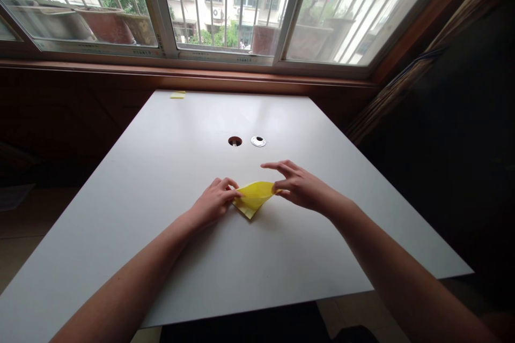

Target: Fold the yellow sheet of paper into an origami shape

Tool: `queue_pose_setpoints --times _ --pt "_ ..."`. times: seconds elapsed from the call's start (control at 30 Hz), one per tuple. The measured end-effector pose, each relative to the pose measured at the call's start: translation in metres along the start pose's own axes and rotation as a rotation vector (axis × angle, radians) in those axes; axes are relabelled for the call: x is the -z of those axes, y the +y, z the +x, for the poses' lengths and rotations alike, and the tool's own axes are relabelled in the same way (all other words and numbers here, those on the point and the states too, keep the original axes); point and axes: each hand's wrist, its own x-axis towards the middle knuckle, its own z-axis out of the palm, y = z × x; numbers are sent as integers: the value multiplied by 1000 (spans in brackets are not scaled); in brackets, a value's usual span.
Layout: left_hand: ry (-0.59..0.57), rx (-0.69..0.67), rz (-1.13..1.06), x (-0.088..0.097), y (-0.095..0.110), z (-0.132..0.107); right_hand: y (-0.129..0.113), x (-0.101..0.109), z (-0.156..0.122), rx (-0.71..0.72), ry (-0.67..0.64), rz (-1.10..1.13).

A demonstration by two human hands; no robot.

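Note:
A folded yellow sheet of paper lies on the white table, near its middle. My left hand has its fingers curled and pinches the paper's left corner. My right hand pinches the paper's right corner between thumb and a finger, while its other fingers stretch out to the left above the sheet. The paper bows upward between the two hands, with one point aimed toward me.
A round cable hole and its loose white cap sit just beyond the paper. A small yellow paper stack lies at the table's far edge. A window with potted plants runs behind; a dark curtain hangs at right.

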Motion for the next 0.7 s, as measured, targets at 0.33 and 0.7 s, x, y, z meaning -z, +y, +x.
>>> queue_pose_setpoints --times 0.33,0.7 --pt "-8 -3 30 -1 -2 -1 -22 -11 25 148 -179 -210" --pt "-6 -9 33 -2 -1 -1 -20 -10 33 116 -275 -359"
